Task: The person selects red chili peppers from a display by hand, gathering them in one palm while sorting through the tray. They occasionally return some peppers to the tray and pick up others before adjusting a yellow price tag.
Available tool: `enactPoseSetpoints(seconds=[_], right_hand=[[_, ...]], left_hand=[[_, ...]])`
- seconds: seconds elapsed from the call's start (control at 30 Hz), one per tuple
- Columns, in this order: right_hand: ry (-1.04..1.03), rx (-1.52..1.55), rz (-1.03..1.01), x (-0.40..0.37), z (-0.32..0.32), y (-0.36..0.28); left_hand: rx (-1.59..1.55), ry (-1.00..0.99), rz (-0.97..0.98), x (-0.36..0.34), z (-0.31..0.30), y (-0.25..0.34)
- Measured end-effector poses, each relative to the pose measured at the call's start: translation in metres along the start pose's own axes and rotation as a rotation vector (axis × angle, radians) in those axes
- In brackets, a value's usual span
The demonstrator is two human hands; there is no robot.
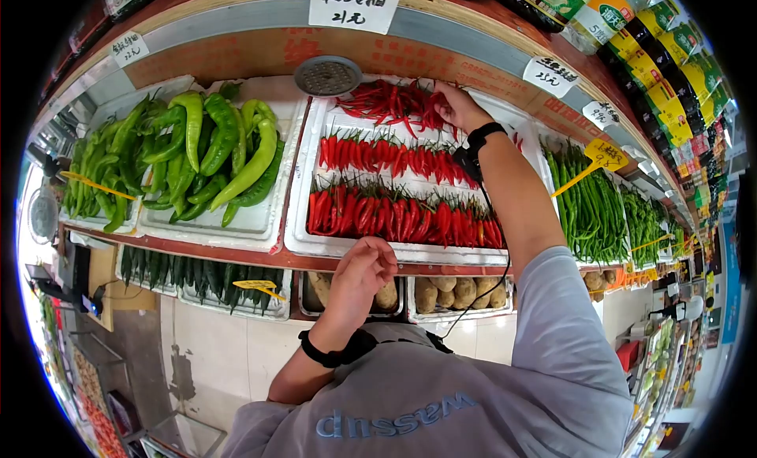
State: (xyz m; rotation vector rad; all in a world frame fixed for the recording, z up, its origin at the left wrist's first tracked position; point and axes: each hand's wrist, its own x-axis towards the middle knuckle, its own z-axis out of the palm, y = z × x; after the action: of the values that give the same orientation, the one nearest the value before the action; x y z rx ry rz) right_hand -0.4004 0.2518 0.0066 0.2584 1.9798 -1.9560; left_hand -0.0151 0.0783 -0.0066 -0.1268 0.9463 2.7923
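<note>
Red chillies (392, 102), heaped at the tray's (302, 221) far end: light, glossy, easily bruised, so we take them by the stems. Right hand (456, 105) clasps several; left hand (364, 270), near edge, is curled together and looks empty.

Red chillies (398, 214), green peppers (205, 147), white trays (303, 214), grey sleeve (564, 324), yellow tag (605, 153)

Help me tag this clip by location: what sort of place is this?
Most likely a grocery shop's produce section: white trays of red chillies and green peppers, handwritten price cards above them, and shelves of bottled goods at the right.
</note>
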Motion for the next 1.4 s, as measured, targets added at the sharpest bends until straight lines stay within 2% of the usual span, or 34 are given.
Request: enactPoseSetpoints(seconds=[0.2,0.37,0.43,0.47,0.6,0.63,0.7,0.8,0.83,0.9,0.93,0.97,1.03,1.07,1.1,1.13,1.27,1.33,1.4], right_hand=[[-0.102,0.308,0.031,-0.018,-0.016,-0.025],[-0.160,0.366,0.002,-0.060,-0.022,-0.043],[-0.248,0.432,0.068,-0.079,-0.025,-0.049],[-0.213,0.430,0.093,-0.102,-0.018,-0.055],[-0.472,0.331,0.046,-0.160,-0.023,-0.044],[-0.486,0.307,0.085,-0.186,-0.018,-0.042],[-0.476,0.160,0.019,-0.233,-0.007,-0.029],[-0.576,-0.324,-0.039,-0.282,-0.009,-0.009],[-0.638,-0.474,-0.161,-0.285,-0.012,0.004],[-0.472,-0.686,-0.309,-0.311,-0.012,0.015],[-0.450,-0.805,-0.490,-0.310,-0.016,0.028],[-0.446,-0.793,-0.485,-0.309,-0.020,0.041],[-0.285,-0.818,-0.723,-0.313,-0.027,0.064],[-0.288,-0.765,-0.582,-0.320,-0.029,0.066],[-0.280,-0.759,-0.577,-0.324,-0.030,0.070],[-0.218,-0.717,-0.596,-0.328,-0.030,0.075],[-0.070,-0.556,-0.638,-0.337,-0.030,0.095],[0.017,-0.515,-0.655,-0.342,-0.032,0.103],[0.052,-0.523,-0.704,-0.343,-0.039,0.109]], left_hand=[[-0.001,-0.006,-0.012,0.006,0.001,-0.005],[-0.048,-0.037,-0.040,0.012,0.005,-0.010],[-0.053,-0.051,-0.042,0.015,0.014,-0.011],[-0.055,-0.031,-0.049,0.017,0.020,-0.010],[-0.093,-0.038,-0.038,0.028,0.047,-0.008],[-0.114,-0.047,-0.023,0.031,0.054,-0.007],[-0.117,-0.075,-0.048,0.035,0.068,-0.006],[-0.284,-0.167,-0.135,0.042,0.079,-0.016],[-0.296,-0.236,-0.140,0.043,0.082,-0.022],[-0.264,-0.197,-0.107,0.038,0.093,-0.038],[-0.257,-0.191,-0.118,0.036,0.092,-0.044],[-0.247,-0.140,-0.151,0.035,0.090,-0.051],[-0.233,-0.086,-0.196,0.031,0.087,-0.063],[-0.220,-0.036,-0.194,0.029,0.087,-0.068],[-0.206,0.011,-0.192,0.029,0.087,-0.073],[-0.248,0.074,-0.252,0.030,0.084,-0.078],[-0.391,0.041,-0.300,0.038,0.077,-0.091],[-0.510,0.037,-0.222,0.039,0.081,-0.097],[-0.464,0.038,-0.192,0.036,0.094,-0.098]])
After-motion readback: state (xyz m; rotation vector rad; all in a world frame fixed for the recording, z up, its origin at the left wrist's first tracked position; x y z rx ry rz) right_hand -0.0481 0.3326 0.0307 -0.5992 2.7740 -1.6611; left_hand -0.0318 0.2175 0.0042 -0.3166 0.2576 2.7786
